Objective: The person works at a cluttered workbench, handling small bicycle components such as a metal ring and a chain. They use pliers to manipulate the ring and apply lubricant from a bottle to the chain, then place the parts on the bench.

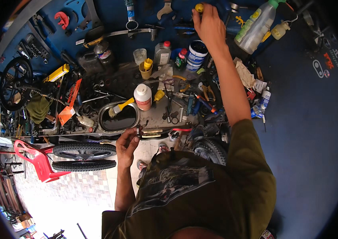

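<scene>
Left-hand grip (126,147) pinches a small metal part (138,130) over the near edge of the table (153,115), probably light, stiff and slippery, best held by its sides; right hand (209,28) meets a yellow knob (199,7), hold unclear.

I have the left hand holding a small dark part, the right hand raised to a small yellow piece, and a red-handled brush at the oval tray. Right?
No: the head view shows a yellow handle on the brush at the oval tray, not red. The rest stands: left hand holding the small dark part, right hand raised to the small yellow piece.
</scene>
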`<action>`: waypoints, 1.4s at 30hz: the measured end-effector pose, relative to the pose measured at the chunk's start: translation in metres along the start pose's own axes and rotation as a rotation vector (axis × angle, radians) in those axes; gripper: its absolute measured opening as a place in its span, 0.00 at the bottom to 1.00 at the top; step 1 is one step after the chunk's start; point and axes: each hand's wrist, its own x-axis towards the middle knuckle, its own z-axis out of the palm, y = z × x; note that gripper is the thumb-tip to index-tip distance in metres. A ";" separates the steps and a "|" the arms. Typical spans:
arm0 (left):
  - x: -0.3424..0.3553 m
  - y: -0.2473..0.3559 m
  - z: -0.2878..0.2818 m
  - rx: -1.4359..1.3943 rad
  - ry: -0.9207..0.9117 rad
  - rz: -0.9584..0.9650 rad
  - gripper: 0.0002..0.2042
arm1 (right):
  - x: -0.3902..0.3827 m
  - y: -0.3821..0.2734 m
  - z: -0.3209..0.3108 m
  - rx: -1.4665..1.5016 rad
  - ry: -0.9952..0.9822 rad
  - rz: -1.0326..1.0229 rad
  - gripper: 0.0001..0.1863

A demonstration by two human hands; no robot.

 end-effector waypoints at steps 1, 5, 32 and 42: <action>-0.004 -0.001 -0.005 0.014 -0.001 -0.012 0.16 | 0.007 0.009 0.014 -0.006 -0.040 0.065 0.23; -0.017 -0.001 -0.020 0.061 0.020 -0.039 0.16 | 0.020 0.040 0.061 -0.188 -0.139 0.146 0.19; 0.001 -0.010 -0.021 0.109 0.014 -0.139 0.16 | -0.246 0.085 0.061 -0.154 -1.193 0.070 0.20; 0.011 -0.014 -0.013 0.116 -0.029 -0.156 0.16 | -0.255 0.139 0.046 -0.322 -1.104 0.052 0.14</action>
